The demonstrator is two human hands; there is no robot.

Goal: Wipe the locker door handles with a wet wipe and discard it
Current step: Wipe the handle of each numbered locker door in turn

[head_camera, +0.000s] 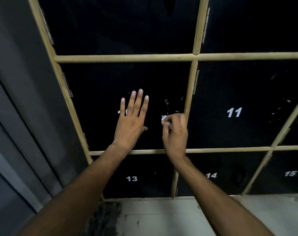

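Nearest the camera, two bare forearms reach up over a pale, scuffed floor (170,218). Beyond them, the left hand (131,123) lies flat, fingers spread, on a smooth matte-black locker door (97,92). Just beside it, the right hand (176,133) pinches a crumpled white wet wipe (164,118) at the slim metal handle (167,104). Rounded tan wooden bars (124,58) frame the doors.

Count — hands: 2, left hand (130,124) and right hand (175,133). Wipe (164,118): 1. Handle (166,103): 1 discernible. Door numbers readable: 4 — 11 (234,112), 13 (132,178), 14 (211,175), 15 (290,173).
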